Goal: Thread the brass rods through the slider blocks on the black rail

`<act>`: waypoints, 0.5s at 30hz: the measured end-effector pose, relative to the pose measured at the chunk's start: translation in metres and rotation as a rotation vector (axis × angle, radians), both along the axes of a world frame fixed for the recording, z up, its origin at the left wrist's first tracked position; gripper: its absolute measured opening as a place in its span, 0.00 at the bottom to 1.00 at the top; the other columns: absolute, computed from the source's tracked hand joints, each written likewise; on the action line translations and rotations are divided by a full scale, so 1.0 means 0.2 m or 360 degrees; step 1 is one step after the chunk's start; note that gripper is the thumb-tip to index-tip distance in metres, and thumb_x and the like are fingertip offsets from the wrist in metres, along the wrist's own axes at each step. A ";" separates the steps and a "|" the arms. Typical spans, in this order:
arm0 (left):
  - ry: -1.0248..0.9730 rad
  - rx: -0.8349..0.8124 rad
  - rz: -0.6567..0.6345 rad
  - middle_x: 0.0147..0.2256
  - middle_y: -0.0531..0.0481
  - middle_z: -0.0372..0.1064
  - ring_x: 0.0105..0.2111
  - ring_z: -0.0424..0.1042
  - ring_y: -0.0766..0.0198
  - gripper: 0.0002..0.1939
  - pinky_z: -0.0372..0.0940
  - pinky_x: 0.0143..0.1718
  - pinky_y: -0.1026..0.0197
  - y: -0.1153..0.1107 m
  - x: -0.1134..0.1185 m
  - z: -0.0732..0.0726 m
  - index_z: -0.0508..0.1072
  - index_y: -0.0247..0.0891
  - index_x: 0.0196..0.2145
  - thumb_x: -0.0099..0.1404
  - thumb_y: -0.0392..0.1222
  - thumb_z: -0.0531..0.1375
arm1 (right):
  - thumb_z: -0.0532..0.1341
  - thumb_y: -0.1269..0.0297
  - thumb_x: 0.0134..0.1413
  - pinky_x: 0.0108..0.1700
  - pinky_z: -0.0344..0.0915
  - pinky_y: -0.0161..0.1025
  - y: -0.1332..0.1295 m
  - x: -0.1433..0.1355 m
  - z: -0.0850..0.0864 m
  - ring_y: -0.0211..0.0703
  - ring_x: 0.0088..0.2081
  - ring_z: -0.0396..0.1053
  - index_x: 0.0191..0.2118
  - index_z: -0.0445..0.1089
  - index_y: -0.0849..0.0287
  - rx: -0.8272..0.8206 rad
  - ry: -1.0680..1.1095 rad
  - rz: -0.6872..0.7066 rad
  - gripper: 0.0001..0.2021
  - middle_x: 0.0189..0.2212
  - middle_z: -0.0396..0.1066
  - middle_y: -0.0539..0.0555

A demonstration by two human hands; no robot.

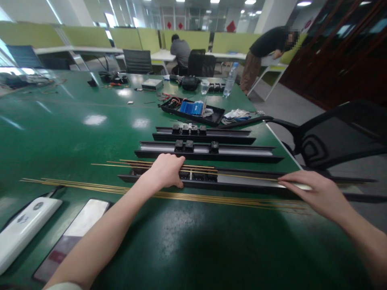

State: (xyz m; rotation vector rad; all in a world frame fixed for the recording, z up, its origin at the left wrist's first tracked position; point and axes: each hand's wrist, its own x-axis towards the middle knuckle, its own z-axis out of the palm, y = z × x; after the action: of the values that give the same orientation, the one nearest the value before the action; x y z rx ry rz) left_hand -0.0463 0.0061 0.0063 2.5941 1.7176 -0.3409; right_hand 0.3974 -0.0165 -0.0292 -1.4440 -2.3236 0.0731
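Note:
My left hand point(167, 170) lies across the nearest black rail point(242, 186), its thumb on the near side and its fingers over the far side. Dark blocks point(198, 175) sit in this rail's channel. Several thin brass rods point(133, 162) run over the rail and pass under my left hand. At the rail's right part, my right hand point(316, 190) pinches the end of one long brass rod point(248, 176). A pale sliver beneath its fingers is unclear. In front of the rail, more loose rods point(208, 197) lie in a bundle on the green table point(181, 241).
Two more black rails point(250, 155) with dark blocks lie behind. Farther back are a black tray point(216, 117) with a blue part, gloves point(237, 115) and a bottle point(230, 80). A phone point(86, 217) and white device point(30, 229) lie left; a chair point(341, 133) stands right. Two people are beyond.

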 end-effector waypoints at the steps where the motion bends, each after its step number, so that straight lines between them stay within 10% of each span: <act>1: 0.0003 -0.0001 0.0001 0.40 0.37 0.79 0.40 0.78 0.42 0.30 0.68 0.38 0.51 0.00 0.00 0.00 0.72 0.38 0.42 0.46 0.59 0.70 | 0.61 0.55 0.60 0.49 0.69 0.50 0.00 0.03 0.00 0.55 0.43 0.75 0.39 0.79 0.53 -0.0021 -0.0015 -0.0025 0.11 0.39 0.80 0.58; 15: 0.0003 -0.0003 0.0001 0.40 0.38 0.79 0.40 0.78 0.42 0.31 0.68 0.37 0.51 0.00 0.00 0.00 0.72 0.38 0.42 0.45 0.59 0.70 | 0.62 0.51 0.54 0.45 0.74 0.53 0.08 0.29 0.03 0.60 0.44 0.77 0.41 0.81 0.50 -0.0492 -0.0063 -0.0255 0.14 0.44 0.80 0.61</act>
State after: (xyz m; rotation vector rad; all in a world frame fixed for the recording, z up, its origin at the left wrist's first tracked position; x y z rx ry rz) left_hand -0.0465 0.0066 0.0060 2.5930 1.7176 -0.3446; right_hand 0.4556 -0.0003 -0.0226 -1.7887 -2.2937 0.3759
